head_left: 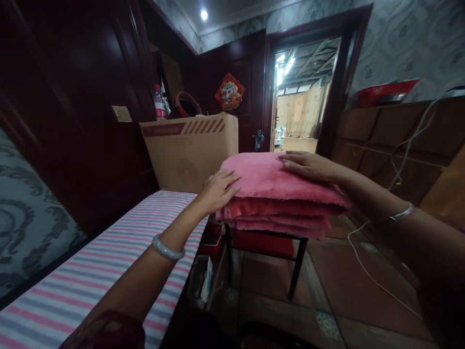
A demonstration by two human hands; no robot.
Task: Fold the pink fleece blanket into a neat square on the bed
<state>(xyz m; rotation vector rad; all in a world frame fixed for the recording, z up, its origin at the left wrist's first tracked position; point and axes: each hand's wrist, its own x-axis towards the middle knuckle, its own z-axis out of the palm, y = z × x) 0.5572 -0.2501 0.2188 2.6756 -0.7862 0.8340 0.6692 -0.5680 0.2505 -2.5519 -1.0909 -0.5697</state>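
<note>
A pink plush blanket (261, 177), folded into several thick layers, lies on a dark-framed stool or chair with a red part (263, 243) below. My left hand (220, 189) rests on the blanket's left edge, fingers stretched and a little apart. On the top right of the blanket, my right hand (308, 166) lies flat with its fingers extended. Neither hand grips the cloth. The underside of the stack and most of the seat are hidden.
To the left runs a bed or bench with a striped sheet (119, 261). A large cardboard box (189, 150) stands at its far end, with a bottle (160, 103) on top. A white cable (378, 283) trails over the floor at right. Beyond is an open doorway (300, 106).
</note>
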